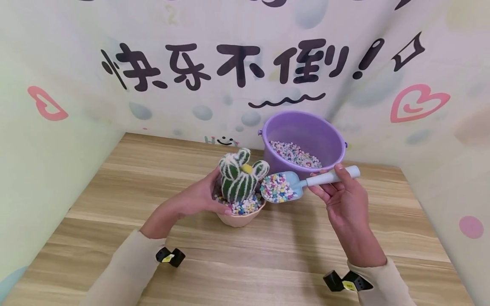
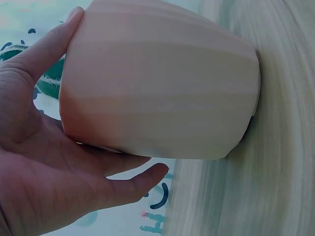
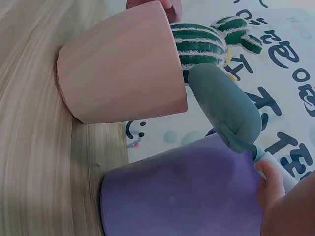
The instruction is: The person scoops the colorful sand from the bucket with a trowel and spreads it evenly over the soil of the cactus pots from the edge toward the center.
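Probably at the stage of adding beads (image 1: 276, 188) to the pot (image 1: 239, 219), judging from the loaded scoop (image 1: 294, 180) held just right of the pot's rim. For a clean pour, bring the scoop's lip inside the rim, keep low and tilt slowly, feeding a little at a time to avoid spilling onto the table (image 1: 237, 263) around the pot. Aim for the gap between the cactus (image 1: 236, 187), standing upright in the pot, and the right-hand rim, then level off if heaped on one side. Better to brace the pot lightly than to squeeze or lift. Find the pot upright on the table, with many coloured beads around the base of the cactus; look behind and to the right of the pot for the purple bucket (image 1: 275, 163), partly filled with more. See the left hand (image 1: 199, 197) at the left of the pot, spread wide and curved around the wall in a grasp, with the thumb near the rim on the near side and fingers reaching round behind. To the right of the pot, note the right hand (image 1: 346, 202), pinching the white handle (image 1: 321, 179) of the scoop between the thumb above and fingers beneath; hard to tell of any contact between scoop and rim
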`<state>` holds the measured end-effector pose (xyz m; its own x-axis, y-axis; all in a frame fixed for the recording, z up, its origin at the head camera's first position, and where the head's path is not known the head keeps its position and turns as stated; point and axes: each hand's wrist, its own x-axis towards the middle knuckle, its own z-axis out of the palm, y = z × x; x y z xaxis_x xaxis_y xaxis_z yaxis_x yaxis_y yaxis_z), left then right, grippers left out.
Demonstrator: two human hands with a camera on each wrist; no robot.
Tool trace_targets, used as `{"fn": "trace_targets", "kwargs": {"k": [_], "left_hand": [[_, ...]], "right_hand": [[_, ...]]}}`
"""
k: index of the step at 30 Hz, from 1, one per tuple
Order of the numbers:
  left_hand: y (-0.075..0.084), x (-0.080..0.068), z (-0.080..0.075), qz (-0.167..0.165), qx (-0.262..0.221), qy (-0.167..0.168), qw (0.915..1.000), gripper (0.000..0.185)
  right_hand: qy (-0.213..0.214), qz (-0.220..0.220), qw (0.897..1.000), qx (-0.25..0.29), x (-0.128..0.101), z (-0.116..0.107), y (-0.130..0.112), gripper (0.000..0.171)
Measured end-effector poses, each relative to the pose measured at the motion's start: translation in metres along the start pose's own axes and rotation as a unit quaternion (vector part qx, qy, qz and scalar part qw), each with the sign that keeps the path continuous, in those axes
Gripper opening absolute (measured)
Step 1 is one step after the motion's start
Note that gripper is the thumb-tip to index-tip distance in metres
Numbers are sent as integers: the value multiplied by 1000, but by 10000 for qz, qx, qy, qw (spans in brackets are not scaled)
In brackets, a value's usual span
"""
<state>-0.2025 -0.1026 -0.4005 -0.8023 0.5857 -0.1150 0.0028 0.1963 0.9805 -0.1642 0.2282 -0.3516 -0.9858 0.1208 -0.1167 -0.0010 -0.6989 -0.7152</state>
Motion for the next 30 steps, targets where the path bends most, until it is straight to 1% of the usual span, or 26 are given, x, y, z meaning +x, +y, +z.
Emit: {"fn": "trace_targets", "kwargs": {"k": [3, 8, 14, 24, 30], "left_hand": [[-1, 1, -2, 37, -64, -96, 9999, 119], [-4, 2, -5, 37, -235, -235, 9994, 121], [-5, 1, -7, 12, -309, -275, 9991, 122], [-5, 1, -7, 109, -275, -319, 9991, 120], [-5, 1, -7, 130, -325, -366, 9987, 120]], "right_hand": [[-16, -48, 10000, -45, 0, 1, 1, 19], [129, -107, 9997, -175, 0, 5, 3, 15], [191, -221, 9991, -305, 0, 8, 5, 12], [511, -378, 9969, -467, 1, 14, 5, 20], [518, -555, 9943, -750, 2, 19, 7, 21]]}}
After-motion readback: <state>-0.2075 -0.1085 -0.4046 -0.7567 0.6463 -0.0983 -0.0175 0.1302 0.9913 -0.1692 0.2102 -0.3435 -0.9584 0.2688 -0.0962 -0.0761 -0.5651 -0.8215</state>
